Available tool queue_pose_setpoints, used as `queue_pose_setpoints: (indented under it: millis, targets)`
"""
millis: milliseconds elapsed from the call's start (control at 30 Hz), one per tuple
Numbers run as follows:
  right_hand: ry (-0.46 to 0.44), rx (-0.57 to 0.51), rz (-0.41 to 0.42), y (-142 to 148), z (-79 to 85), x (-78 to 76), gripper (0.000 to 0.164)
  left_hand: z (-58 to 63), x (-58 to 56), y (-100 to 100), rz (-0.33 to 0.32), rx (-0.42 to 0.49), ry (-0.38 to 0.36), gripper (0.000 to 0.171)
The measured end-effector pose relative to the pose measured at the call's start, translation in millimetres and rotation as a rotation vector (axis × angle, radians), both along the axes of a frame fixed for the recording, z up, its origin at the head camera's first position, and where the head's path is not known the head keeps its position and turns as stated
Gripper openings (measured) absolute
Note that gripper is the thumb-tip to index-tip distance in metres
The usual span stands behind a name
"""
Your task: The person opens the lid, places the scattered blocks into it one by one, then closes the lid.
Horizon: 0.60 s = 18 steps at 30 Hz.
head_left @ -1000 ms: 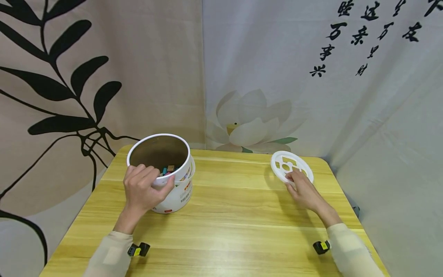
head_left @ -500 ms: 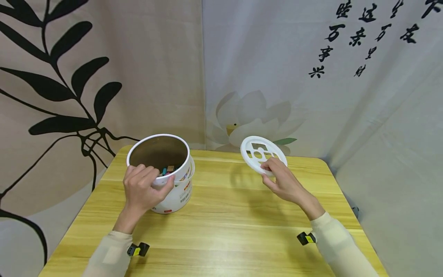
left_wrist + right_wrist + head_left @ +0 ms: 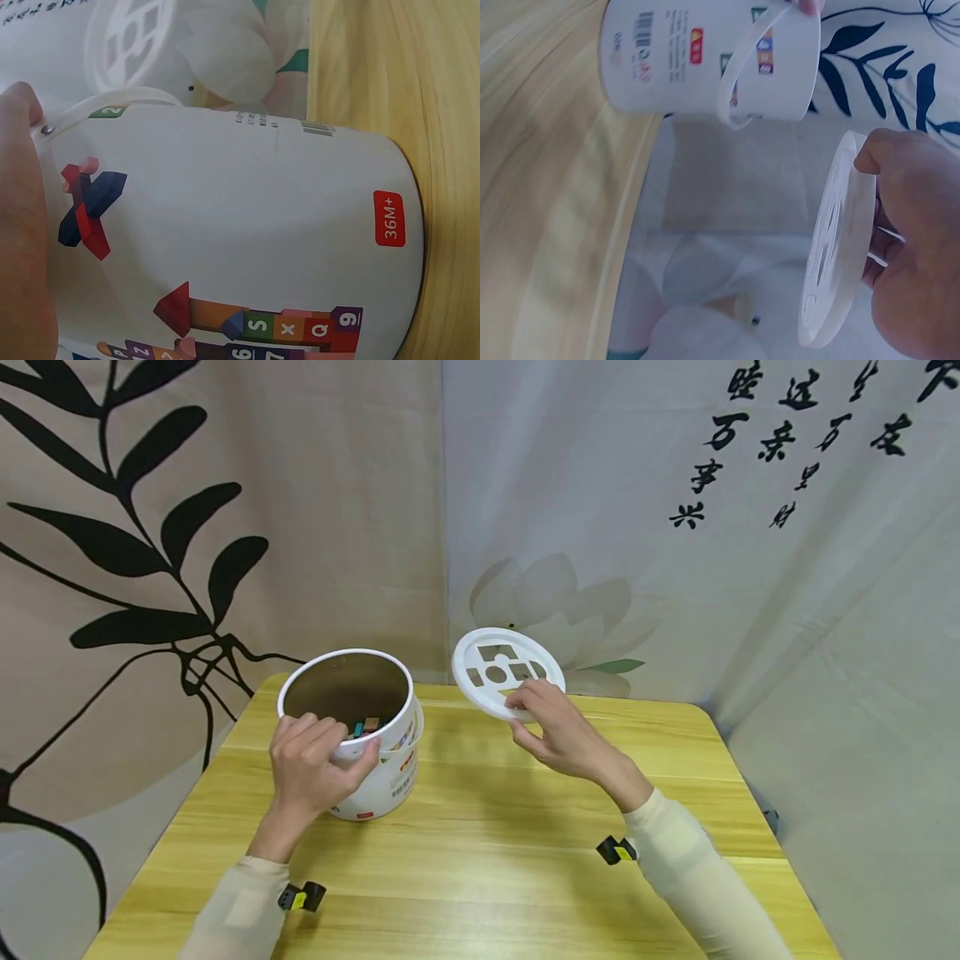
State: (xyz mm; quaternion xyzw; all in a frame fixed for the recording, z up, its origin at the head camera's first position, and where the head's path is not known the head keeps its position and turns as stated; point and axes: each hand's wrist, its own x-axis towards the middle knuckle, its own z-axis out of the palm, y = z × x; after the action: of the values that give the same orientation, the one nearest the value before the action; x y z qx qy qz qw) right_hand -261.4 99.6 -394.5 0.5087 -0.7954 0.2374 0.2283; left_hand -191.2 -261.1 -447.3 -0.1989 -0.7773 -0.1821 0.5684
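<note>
A white bucket [image 3: 378, 787] with printed block pictures stands upright on the table, its top uncovered. Some small coloured blocks [image 3: 367, 725] show inside; the rest of its contents is hidden by the wall. My left hand [image 3: 309, 768] grips the bucket's near rim, fingers over the edge. To the right, my right hand [image 3: 562, 733] pinches the near edge of a round white lid [image 3: 491, 693] with cut-out shapes, holding it tilted above the table, apart from the bucket. In the right wrist view the lid [image 3: 836, 247] is seen edge-on, with the bucket's handle [image 3: 739, 67] hanging at its side.
The wooden table [image 3: 450, 877] has its back edge close to a printed curtain [image 3: 337, 527]. Its right edge lies beyond my right arm. A small black device [image 3: 617, 850] sits at each wrist.
My right hand has carried the lid left and upward, from the table's right side toward the bucket. The left hand and bucket have stayed in place.
</note>
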Motion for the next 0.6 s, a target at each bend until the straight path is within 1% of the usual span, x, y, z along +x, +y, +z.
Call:
queue_pose_setpoints:
  millis: [233,433,533,600]
  targets:
    - [0.048,0.033,0.063,-36,12.7,0.6,0.02,-0.1,0.9,-1,0.002,-0.006,-0.011,0.046]
    - [0.062,0.051,0.113,-65,20.3,0.9,0.019,0.3,2.4,-4,-0.007,-0.02,-0.015,0.046]
    - [0.06,0.061,0.133,-76,24.1,1.1,0.02,0.8,2.9,-6,-0.02,-0.027,-0.041,0.044]
    - [0.059,0.07,0.142,-83,26.5,1.3,0.02,1.7,4.0,-7,-0.04,-0.025,-0.059,0.042]
